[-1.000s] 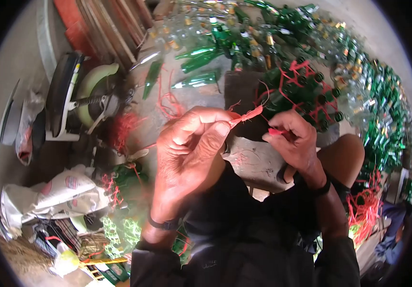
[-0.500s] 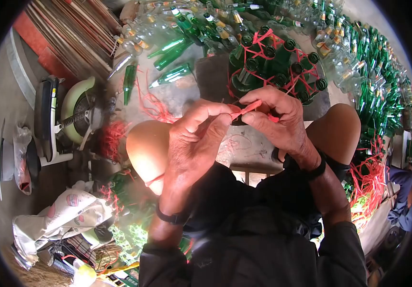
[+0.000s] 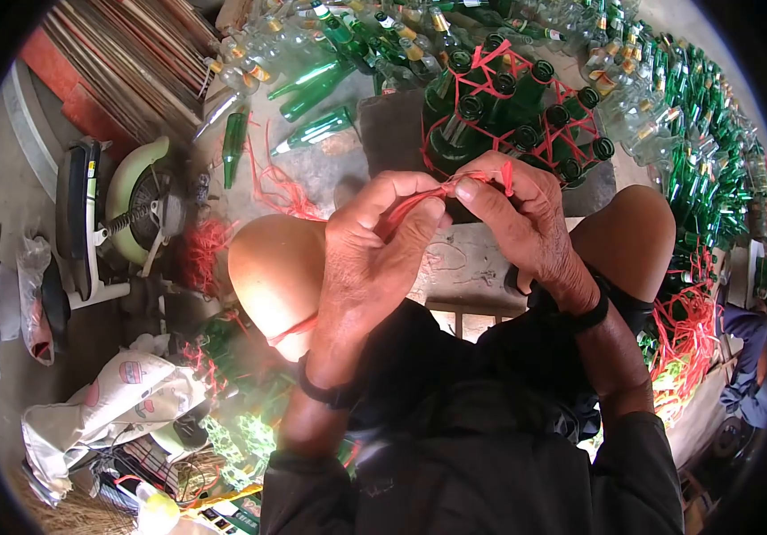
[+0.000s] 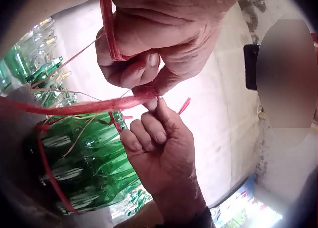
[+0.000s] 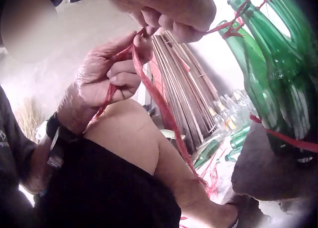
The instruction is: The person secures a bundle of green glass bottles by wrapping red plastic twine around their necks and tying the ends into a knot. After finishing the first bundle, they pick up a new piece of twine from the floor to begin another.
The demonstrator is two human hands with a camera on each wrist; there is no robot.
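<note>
In the head view, my left hand (image 3: 370,236) and right hand (image 3: 521,218) meet fingertip to fingertip over my lap. Both pinch the same red plastic twine (image 3: 448,189) between thumb and forefinger, where its strands bunch together. From the pinch, a long flat length of the twine (image 4: 74,107) stretches away in the left wrist view, and a strand also loops over the left hand's fingers. The right wrist view has another length of it hanging down past my knee. Just beyond the hands stands a bundle of green bottles (image 3: 468,134), their necks laced with red twine.
The bottle bundle stands on a dark block (image 3: 390,134). Loose green bottles (image 3: 316,129) lie on the floor, with heaps of bottles (image 3: 695,143) behind and to the right. Tangled red twine (image 3: 682,325) lies at right, and a white printed sack (image 3: 125,379) at left.
One second ago my hands were apart, each holding some red twine. The right hand has moved left to the left hand, and both now pinch the twine together. The head view has shifted.
</note>
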